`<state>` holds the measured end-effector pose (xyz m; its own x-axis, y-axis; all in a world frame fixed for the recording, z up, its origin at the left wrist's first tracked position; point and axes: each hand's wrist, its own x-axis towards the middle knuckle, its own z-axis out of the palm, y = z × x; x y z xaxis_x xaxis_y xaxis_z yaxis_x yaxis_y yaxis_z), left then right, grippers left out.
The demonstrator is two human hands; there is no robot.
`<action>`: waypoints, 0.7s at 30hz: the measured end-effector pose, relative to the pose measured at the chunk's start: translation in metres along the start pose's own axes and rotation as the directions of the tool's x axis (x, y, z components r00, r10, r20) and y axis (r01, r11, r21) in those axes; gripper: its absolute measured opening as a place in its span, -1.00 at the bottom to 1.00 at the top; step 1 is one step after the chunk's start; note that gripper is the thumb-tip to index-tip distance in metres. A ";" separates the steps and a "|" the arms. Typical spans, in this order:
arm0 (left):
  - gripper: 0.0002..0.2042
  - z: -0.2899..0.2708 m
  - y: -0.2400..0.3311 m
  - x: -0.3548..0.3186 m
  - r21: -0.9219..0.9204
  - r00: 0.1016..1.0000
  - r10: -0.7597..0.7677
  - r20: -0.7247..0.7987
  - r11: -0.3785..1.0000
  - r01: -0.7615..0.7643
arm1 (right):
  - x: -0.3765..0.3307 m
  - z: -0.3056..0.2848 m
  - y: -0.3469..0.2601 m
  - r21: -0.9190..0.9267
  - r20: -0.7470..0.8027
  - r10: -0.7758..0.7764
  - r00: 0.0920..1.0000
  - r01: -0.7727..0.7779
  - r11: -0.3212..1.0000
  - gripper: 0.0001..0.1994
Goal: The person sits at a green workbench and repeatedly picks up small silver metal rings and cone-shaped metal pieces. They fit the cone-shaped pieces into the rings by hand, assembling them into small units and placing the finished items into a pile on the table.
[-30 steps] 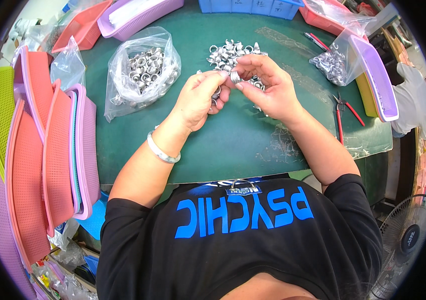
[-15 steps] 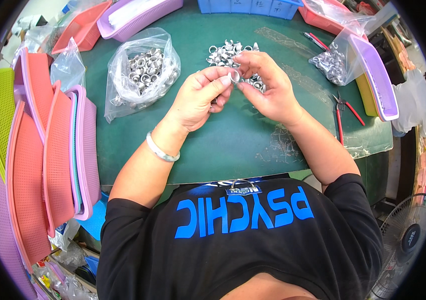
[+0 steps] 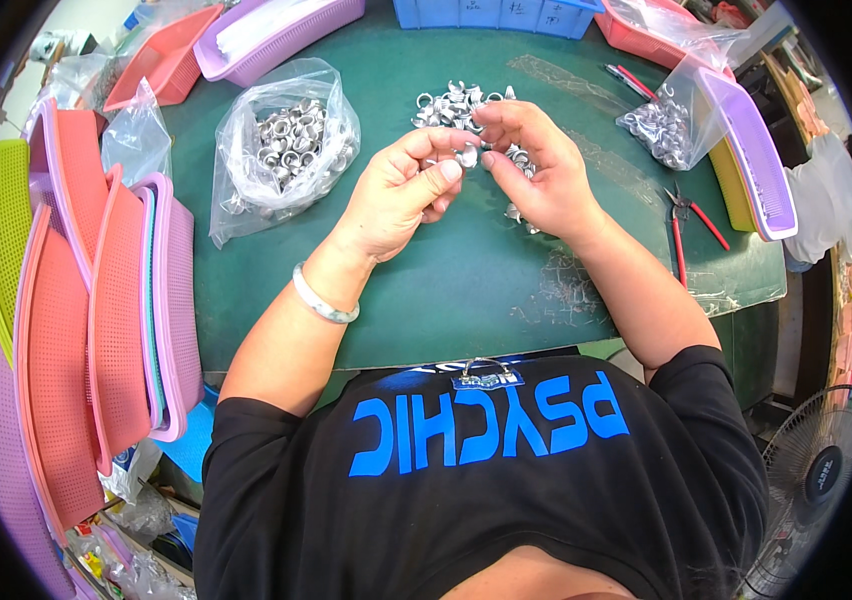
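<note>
My left hand and my right hand meet above the green table mat, both pinching one small silver metal ring part between their fingertips. Just beyond the fingers lies a loose heap of the same silver ring parts. A clear plastic bag of silver ring parts sits left of my left hand. A pale bangle is on my left wrist.
Stacked pink, purple and green plastic baskets line the left side. A purple basket with a second clear bag of metal parts stands at right, red-handled pliers beside it. Blue bins sit at the far edge. A fan stands lower right.
Both hands stay together over the mat; the fingers have shifted slightly around the small ring part, with the left thumb now pressed up beside it.
</note>
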<state>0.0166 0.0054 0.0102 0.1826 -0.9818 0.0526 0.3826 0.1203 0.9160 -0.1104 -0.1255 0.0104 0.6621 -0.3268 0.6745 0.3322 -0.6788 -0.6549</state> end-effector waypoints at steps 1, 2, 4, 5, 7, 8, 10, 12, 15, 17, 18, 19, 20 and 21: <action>-0.72 0.000 0.001 0.000 -0.008 1.000 -0.002 0.001 1.000 0.002 | 0.000 0.000 0.000 -0.003 -0.001 0.004 1.000 -0.004 1.000 -0.61; -0.72 0.000 0.001 0.000 -0.016 1.000 -0.003 0.002 1.000 0.003 | -0.001 0.000 0.000 -0.007 -0.002 0.009 1.000 -0.009 1.000 -0.62; -0.72 0.000 0.000 0.000 -0.023 1.000 0.005 0.002 1.000 -0.005 | -0.001 0.000 0.001 0.000 -0.005 0.018 1.000 -0.018 1.000 -0.64; -0.72 0.000 0.000 0.000 -0.026 1.000 0.009 0.002 1.000 -0.009 | -0.001 0.000 0.001 0.004 -0.007 0.023 1.000 -0.023 1.000 -0.65; -0.73 0.001 0.001 0.000 -0.025 1.000 0.011 0.002 1.000 -0.011 | -0.001 0.000 0.002 0.007 -0.011 0.029 1.000 -0.028 1.000 -0.66; -0.74 0.001 0.001 0.000 -0.025 1.000 0.012 0.003 1.000 -0.012 | -0.001 0.000 0.002 0.009 -0.014 0.032 0.999 -0.031 0.999 -0.66; -0.75 0.000 0.002 0.000 -0.034 1.000 -0.003 0.001 0.999 0.003 | -0.001 0.000 0.000 0.008 -0.014 0.042 0.999 -0.042 0.999 -0.69; -0.77 0.000 0.001 0.000 -0.046 1.000 -0.011 -0.002 0.999 0.010 | 0.000 -0.001 -0.002 0.001 -0.010 0.028 1.000 -0.028 1.000 -0.71; -0.79 0.001 0.000 0.001 -0.056 1.000 -0.014 -0.011 0.998 0.013 | 0.001 -0.003 -0.004 -0.032 0.012 -0.035 0.999 0.035 0.999 -0.74; -0.81 0.001 0.000 0.000 -0.049 1.000 -0.018 -0.017 0.999 0.017 | 0.002 -0.005 -0.005 -0.069 0.039 -0.084 0.996 0.086 0.994 -0.75; -0.81 0.001 0.000 0.001 -0.048 1.000 -0.022 -0.016 0.999 0.021 | 0.002 -0.004 -0.005 -0.065 0.040 -0.081 0.996 0.083 0.994 -0.75; -0.82 0.001 0.001 0.001 -0.047 1.000 -0.027 -0.016 0.999 0.026 | 0.002 -0.004 -0.005 -0.061 0.041 -0.078 0.996 0.080 0.995 -0.75; -0.82 0.001 0.001 0.001 -0.046 0.999 -0.031 -0.016 0.999 0.030 | 0.002 -0.004 -0.005 -0.056 0.042 -0.075 0.996 0.078 0.995 -0.75; -0.83 0.001 0.001 0.001 -0.049 0.999 -0.036 -0.018 0.998 0.035 | 0.003 -0.004 -0.006 -0.069 0.049 -0.086 0.995 0.089 0.994 -0.76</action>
<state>0.0163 0.0047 0.0112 0.1848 -0.9827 0.0131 0.4326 0.0933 0.8968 -0.1133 -0.1249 0.0173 0.6630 -0.2348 0.7109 0.3428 -0.7489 -0.5671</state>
